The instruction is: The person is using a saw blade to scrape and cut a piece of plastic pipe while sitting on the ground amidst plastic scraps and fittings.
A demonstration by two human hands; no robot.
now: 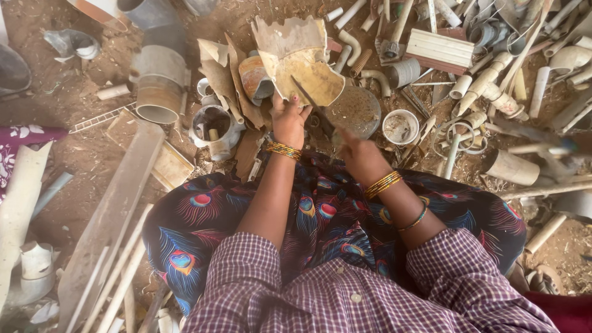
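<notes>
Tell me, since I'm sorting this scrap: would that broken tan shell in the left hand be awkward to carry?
The tan shell piece looks thin and stiff, so probably light. Its jagged top edge could scrape. The left hand grips only the bottom, so it may tip.

Grey pipe sections (159,74), a white round cup (400,127) and wooden planks (114,216) lie on dirt

Dusty, matt, jagged-edged plastic shard (300,58); glossy bangles (283,150)
</notes>
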